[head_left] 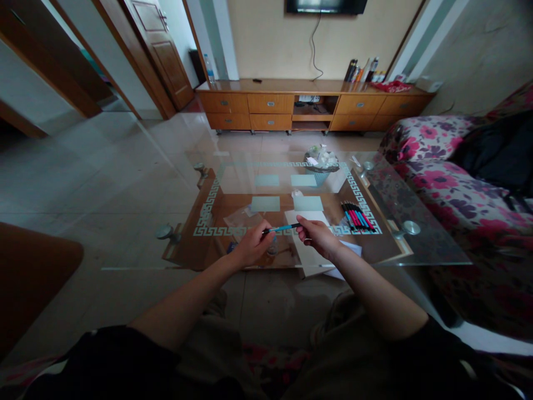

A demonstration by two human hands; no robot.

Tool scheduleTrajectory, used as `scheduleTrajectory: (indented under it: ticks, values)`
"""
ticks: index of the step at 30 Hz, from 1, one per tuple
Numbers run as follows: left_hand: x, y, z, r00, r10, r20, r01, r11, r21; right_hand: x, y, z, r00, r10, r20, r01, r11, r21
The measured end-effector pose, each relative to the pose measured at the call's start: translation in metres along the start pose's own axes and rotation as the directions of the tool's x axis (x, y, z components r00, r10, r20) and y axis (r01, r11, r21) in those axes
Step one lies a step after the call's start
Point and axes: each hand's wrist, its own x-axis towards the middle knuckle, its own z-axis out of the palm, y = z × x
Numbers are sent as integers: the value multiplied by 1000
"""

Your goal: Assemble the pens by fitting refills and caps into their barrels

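Note:
Between my two hands a slim blue pen (284, 228) with dark ends is held nearly level above the glass table (233, 255). My left hand (253, 244) is closed on its left end, and my right hand (316, 236) pinches the right end. To the right, several pens (357, 216) in black, pink and blue lie side by side in a row on the table. A clear plastic bag (241, 218) is spread near my left hand. White paper or card (307, 253) shows below my right hand, partly covered by it.
A basket (318, 176) filled with crumpled plastic stands toward the table's far side. Behind is a long wooden cabinet (270, 104) with bottles (370, 69) on top. A flowered sofa (437, 166) borders the right side, and a brown curved furniture edge (37, 272) is at left.

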Motion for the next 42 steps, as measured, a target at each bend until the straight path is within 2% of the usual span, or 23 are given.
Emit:
scheduleTrajectory:
  ticks: [3, 6, 11, 15, 19, 24, 31, 42]
  values:
    - [2, 0, 0, 1000, -10, -24, 11, 999, 32, 1, 0, -1, 1000, -8, -24, 8, 1000, -22]
    - [3, -1, -1, 998, -1, -55, 5, 997, 82, 1, 0, -2, 996, -40, -75, 31, 992, -119]
    - [4, -4, 0, 994, 106, -26, -103, 990, 92, 3, 4, -3, 993, -46, -106, 23, 978, -208]
    - [4, -6, 1, 981, 196, 7, -195, 968, 157, 4, 5, -2, 996, -11, -91, -6, 983, -185]
    - [4, -8, 1, 982, 191, -7, -186, 963, 196, 5, 5, -1, 999, 54, -6, -54, 984, -171]
    - [4, -10, -3, 982, 189, -9, -181, 954, 238, 7, 7, -2, 998, -4, 63, 9, 997, -78]
    - [4, -9, -6, 985, 174, -9, -166, 951, 260, 6, 6, 0, 998, 19, 68, -19, 1000, 1]
    - [5, -11, -5, 983, 181, -20, -171, 955, 243, 7, 7, 0, 997, -5, 76, 5, 1000, 1]
